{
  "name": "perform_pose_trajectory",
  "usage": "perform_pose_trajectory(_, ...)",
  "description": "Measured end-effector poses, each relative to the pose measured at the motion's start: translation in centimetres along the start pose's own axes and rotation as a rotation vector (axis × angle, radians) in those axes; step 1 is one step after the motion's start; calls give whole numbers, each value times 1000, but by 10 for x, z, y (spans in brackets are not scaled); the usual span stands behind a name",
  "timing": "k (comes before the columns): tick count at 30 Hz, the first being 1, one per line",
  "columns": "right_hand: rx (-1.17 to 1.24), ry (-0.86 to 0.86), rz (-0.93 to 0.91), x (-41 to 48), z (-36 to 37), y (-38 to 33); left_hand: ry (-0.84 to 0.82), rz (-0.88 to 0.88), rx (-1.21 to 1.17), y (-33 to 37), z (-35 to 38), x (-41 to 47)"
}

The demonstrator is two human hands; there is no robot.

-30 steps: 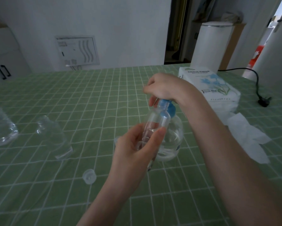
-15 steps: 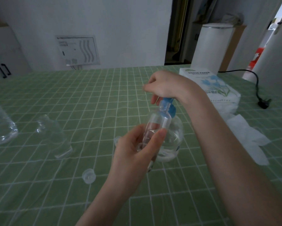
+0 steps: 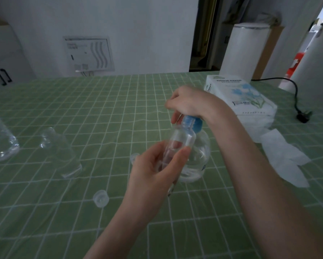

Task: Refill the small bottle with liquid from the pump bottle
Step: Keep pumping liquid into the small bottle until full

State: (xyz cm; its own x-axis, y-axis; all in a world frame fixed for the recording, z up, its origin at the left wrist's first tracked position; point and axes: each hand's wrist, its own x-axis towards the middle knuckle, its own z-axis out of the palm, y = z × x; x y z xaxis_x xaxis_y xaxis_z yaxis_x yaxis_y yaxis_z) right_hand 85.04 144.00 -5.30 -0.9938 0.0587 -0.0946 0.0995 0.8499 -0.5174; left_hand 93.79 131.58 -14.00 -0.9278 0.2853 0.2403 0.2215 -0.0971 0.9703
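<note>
My left hand grips a small clear bottle and holds it tilted, its open neck up against the blue pump head of the round clear pump bottle. The pump bottle stands on the green checked tablecloth right behind the small one. My right hand lies on top of the pump head with its fingers curled over it, hiding the spout. A small clear cap lies on the cloth at the front left.
A clear cup lies on its side at the left, next to part of a larger clear bottle at the edge. A tissue pack and loose white tissues lie at the right. A black cable with plug trails behind them.
The pump head has risen slightly under my right hand; the small bottle stays at the spout, and my left hand has barely shifted.
</note>
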Motion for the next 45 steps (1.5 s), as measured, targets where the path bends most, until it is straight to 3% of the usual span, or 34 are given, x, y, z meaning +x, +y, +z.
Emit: perform_pose_trajectory(45, 6, 38, -16, 0, -6, -2, -10, 21, -12, 7, 2, 1)
